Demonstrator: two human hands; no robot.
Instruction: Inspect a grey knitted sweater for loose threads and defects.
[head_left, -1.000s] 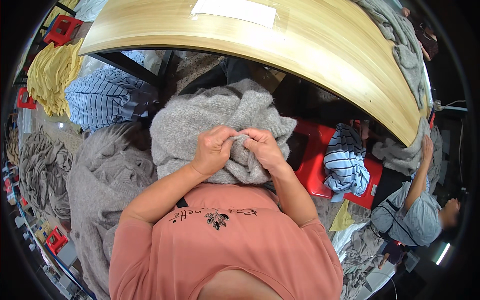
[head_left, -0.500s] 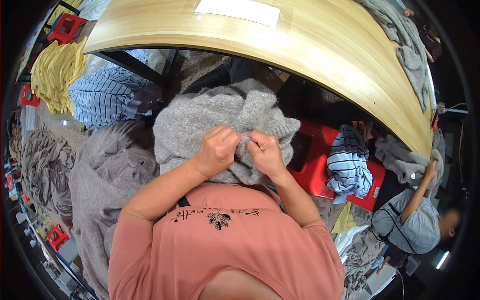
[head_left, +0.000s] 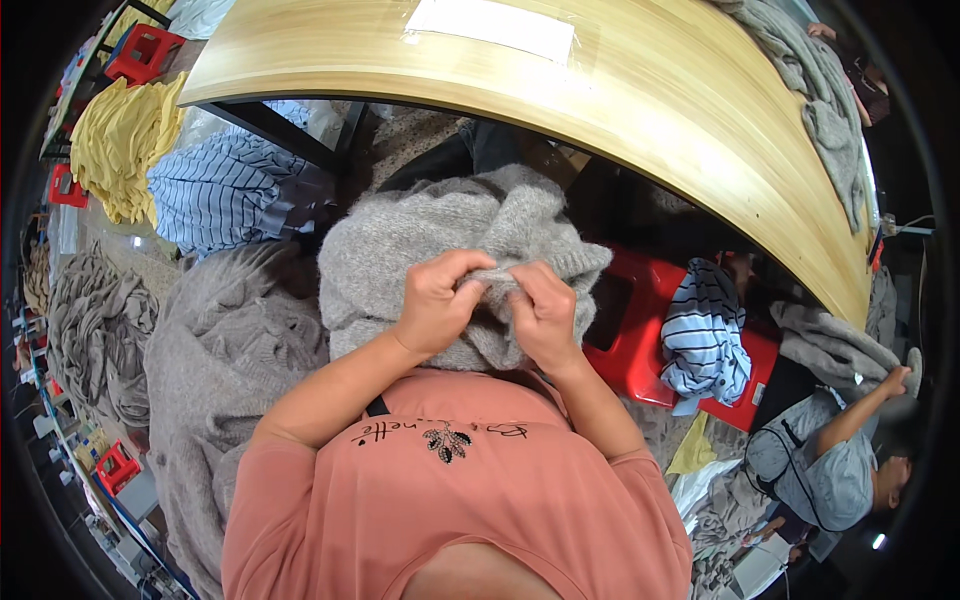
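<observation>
Ok, more of our grey knit bundle shows between our left hand and right hand than half a second ago: one bundle, two hands, fingers pinching it

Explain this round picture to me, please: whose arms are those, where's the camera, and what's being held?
There is no robot, just a person with two bare hands. The camera sits on that person's head and looks down through a wide fisheye lens, so straight edges bend. The left hand and right hand pinch a fold of fuzzy grey knitwear, bundled in front of the person's pink T-shirt. On the wood-grain table ahead lie a white sheet and, along the table's right edge, more grey knitted fabric.
</observation>
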